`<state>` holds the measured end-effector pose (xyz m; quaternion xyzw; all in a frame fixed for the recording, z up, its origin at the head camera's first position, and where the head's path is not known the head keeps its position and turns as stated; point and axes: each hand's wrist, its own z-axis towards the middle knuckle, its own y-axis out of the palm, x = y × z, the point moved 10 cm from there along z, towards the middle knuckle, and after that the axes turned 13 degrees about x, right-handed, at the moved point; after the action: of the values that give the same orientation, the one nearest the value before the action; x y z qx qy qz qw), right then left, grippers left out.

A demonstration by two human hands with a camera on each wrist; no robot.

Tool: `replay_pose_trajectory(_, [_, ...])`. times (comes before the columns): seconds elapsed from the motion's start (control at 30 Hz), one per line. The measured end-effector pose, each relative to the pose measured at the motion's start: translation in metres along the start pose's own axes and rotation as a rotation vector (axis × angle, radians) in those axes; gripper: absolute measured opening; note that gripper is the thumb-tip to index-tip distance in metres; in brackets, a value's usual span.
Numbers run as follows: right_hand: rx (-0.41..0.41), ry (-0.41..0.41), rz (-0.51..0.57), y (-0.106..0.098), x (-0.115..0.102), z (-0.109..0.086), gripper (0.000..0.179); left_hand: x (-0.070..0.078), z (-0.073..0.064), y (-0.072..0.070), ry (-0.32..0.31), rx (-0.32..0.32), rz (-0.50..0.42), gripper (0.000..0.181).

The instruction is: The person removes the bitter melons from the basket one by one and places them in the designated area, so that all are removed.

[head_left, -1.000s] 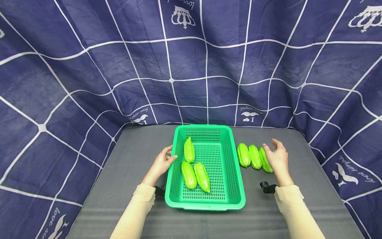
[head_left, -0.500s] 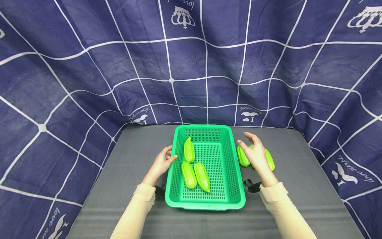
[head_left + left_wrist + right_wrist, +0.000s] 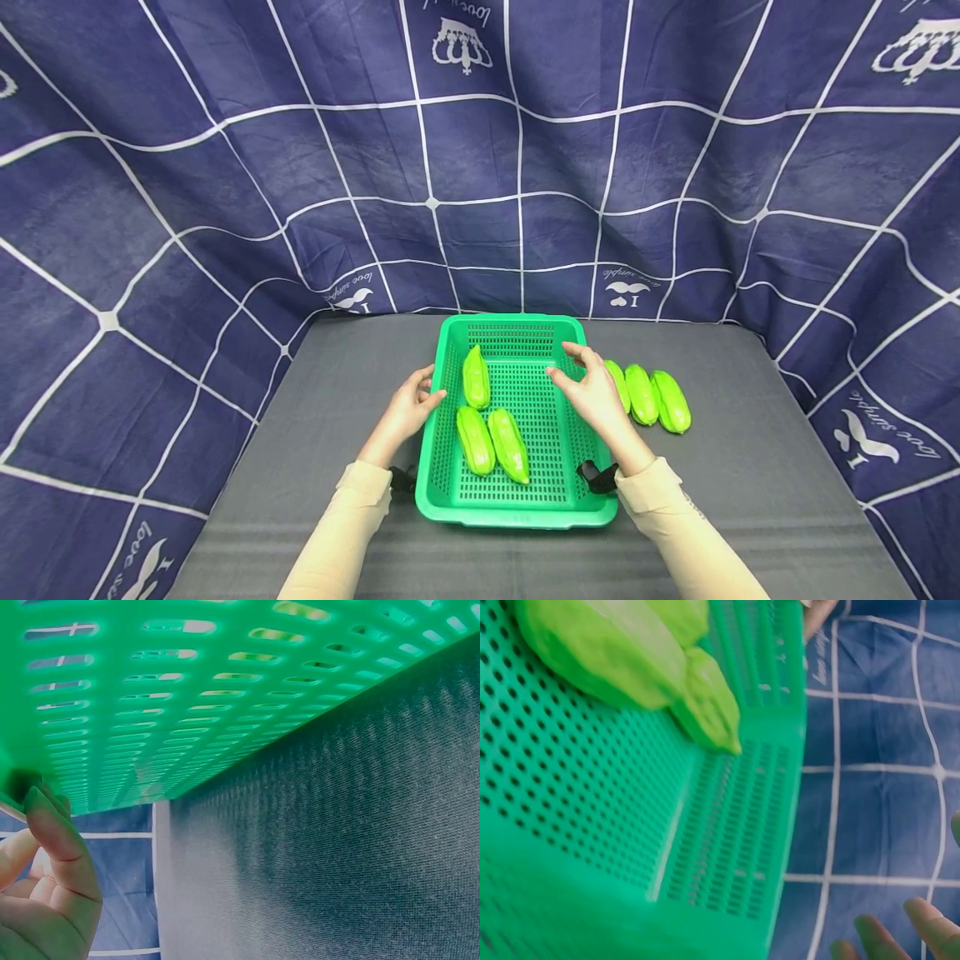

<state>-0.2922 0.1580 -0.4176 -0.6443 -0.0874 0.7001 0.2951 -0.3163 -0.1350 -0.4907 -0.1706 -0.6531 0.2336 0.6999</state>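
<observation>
A green plastic basket [image 3: 517, 518] with slotted walls stands mid-table. My left hand [image 3: 407, 408] pinches its left rim, thumb over the edge; in the left wrist view the fingertips [image 3: 56, 825] meet the rim. Inside, toward the left, lie three pale green, ridged, pointed vegetables [image 3: 476, 379] resembling bitter melons. My right hand [image 3: 594, 396] hovers over the basket's right side, fingers spread and holding nothing. Only parts of its fingers [image 3: 930, 926] show in the right wrist view. Three more such vegetables [image 3: 641, 396] lie side by side outside, the nearest partly hidden by the hand.
A grey cloth covers the table [image 3: 330, 533]. Behind and along both sides hangs a dark blue curtain [image 3: 600, 150] with white grid lines. Black wrist mounts [image 3: 597, 477] stick out from both forearms.
The right hand has moved left, from above the rightmost loose vegetable, across the row and over the basket's right side. The left hand and the vegetables have stayed put.
</observation>
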Motion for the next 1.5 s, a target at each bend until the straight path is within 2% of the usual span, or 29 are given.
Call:
replay_pose_trajectory(0.37, [-0.111, -0.058, -0.051, 0.046, 0.000, -0.016, 0.062, 0.002, 0.001, 0.000, 0.009, 0.001, -0.012, 0.058])
replay_pose_trajectory(0.63, [-0.237, -0.024, -0.095, 0.075, 0.008, -0.027, 0.068, 0.000, 0.000, 0.001, -0.008, -0.009, -0.007, 0.059])
replay_pose_trajectory(0.87, [-0.306, -0.011, -0.138, 0.089, 0.016, -0.033, 0.070, 0.000, 0.001, 0.001, -0.014, -0.006, -0.010, 0.059])
replay_pose_trajectory(1.2, [-0.403, 0.051, -0.230, 0.107, 0.030, -0.042, 0.076, -0.001, 0.000, 0.001, -0.025, -0.010, -0.001, 0.060])
replay_pose_trajectory(1.5, [-0.445, 0.063, -0.313, 0.115, 0.040, -0.046, 0.081, -0.001, -0.001, 0.000, -0.020, -0.006, -0.006, 0.060])
